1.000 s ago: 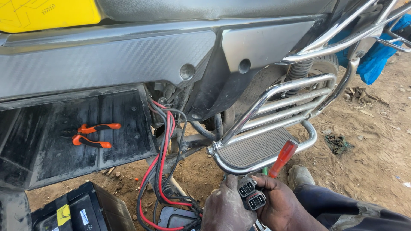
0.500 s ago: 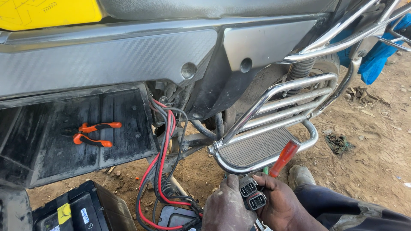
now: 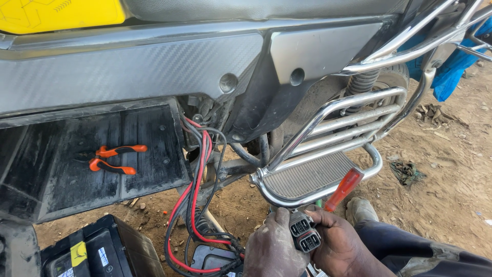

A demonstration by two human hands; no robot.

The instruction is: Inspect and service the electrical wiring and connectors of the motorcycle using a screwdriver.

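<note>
Centrally, at the near edge: grey plug connectors (image 3: 304,232), two blocks stacked, pinched between both hands. Left hand (image 3: 274,251) closed on their left side, thumb up against the upper block; right hand (image 3: 341,246) gripping the right side, fingers curled over the top. Just beyond: chrome footrest (image 3: 318,177) with ribbed tread, red-handled screwdriver (image 3: 342,190) leaning against it. Left: red and black cables (image 3: 197,195) hanging down. Farther left: orange-handled pliers (image 3: 114,158) on black floor panel (image 3: 61,174). Near left corner: black battery (image 3: 92,251).
</note>
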